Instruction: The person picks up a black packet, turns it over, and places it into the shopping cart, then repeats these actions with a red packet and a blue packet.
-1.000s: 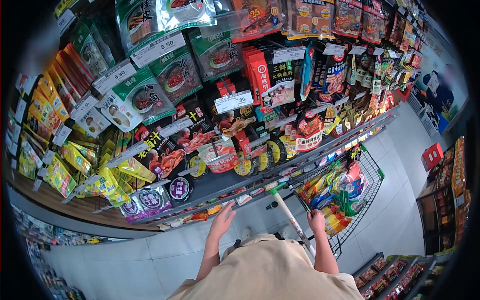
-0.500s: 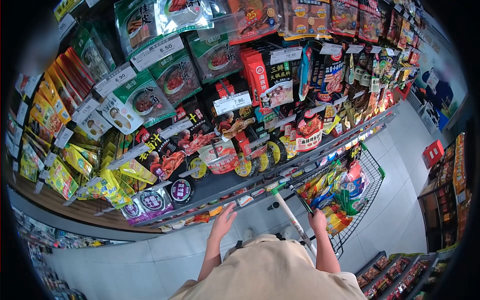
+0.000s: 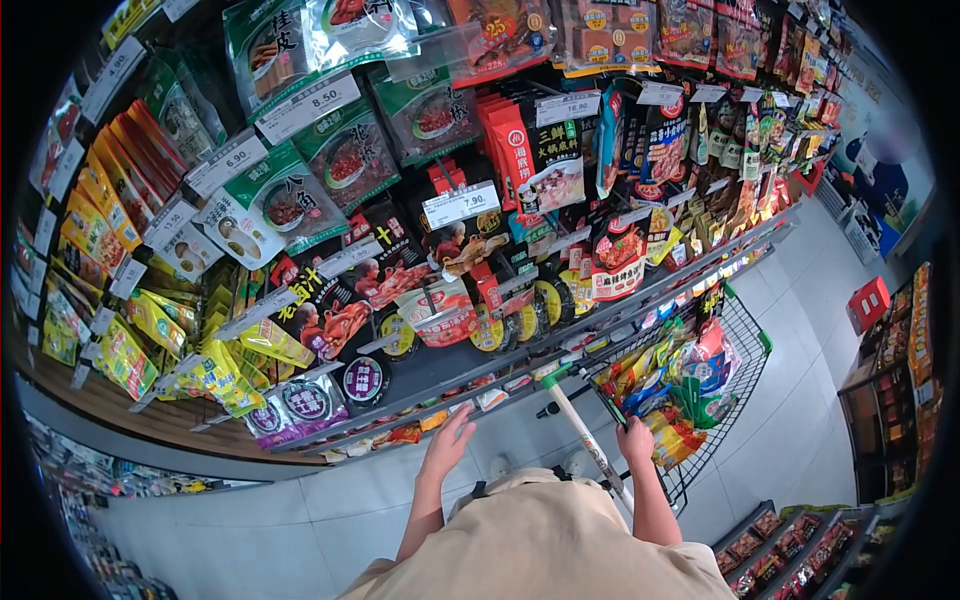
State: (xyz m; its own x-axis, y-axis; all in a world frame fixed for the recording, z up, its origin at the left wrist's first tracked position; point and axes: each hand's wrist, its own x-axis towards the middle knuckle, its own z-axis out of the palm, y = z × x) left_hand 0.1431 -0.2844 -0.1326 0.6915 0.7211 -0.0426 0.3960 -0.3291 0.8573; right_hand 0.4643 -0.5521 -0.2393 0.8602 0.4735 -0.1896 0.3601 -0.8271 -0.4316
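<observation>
My left hand [image 3: 447,442] hovers before the lower edge of the shelf, its fingers stretched apart and nothing in them. Wrapped round the handle [image 3: 620,420] of a wire shopping cart [image 3: 722,440] is my right hand [image 3: 635,442]. Colourful snack-like packets [image 3: 685,385] fill the cart's basket. Nearest to my left hand on the shelf are a round tub with a purple and white lid [image 3: 365,380] and purple pouches [image 3: 300,403].
Hanging seasoning packets [image 3: 345,155] and price tags [image 3: 460,204] crowd the curved shelf ahead. Lower left are yellow packets [image 3: 225,375]. A red box [image 3: 868,305] and another rack [image 3: 890,400] stand to the right, across the tiled floor [image 3: 800,400].
The view has shifted very slightly. My left hand stays open in the air, and my right hand keeps its hold on the cart handle.
</observation>
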